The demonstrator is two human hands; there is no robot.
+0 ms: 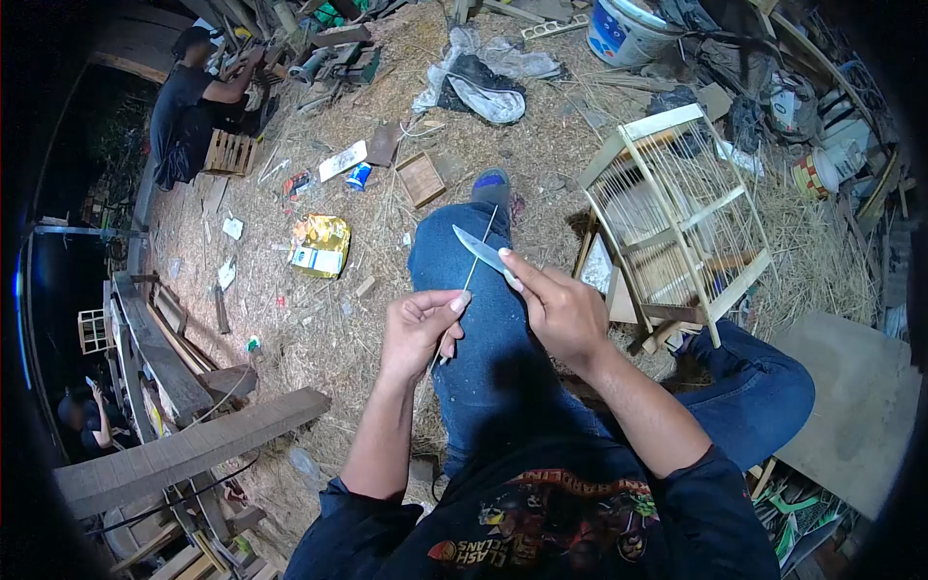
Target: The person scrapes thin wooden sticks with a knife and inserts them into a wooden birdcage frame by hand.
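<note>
Over my jeans-clad leg, my left hand (425, 329) pinches a thin stick (473, 268), which runs up and away past the knee. My right hand (559, 307) is closed around the handle of a knife (478, 246). The blade points up and to the left and lies across the stick, just beyond my left fingers. Most of the knife's handle is hidden in my right palm. To the right of my right hand stands a wooden birdcage (667, 208) with thin bars, tilted in view.
A wooden beam (203, 449) juts in at lower left. Shavings and straw cover the ground, with a shallow wooden box (420, 180), a yellow packet (321, 246) and a blue can (359, 176). A bucket (628, 31) stands at the back. One person (193, 106) crouches at upper left, another (97, 420) at lower left.
</note>
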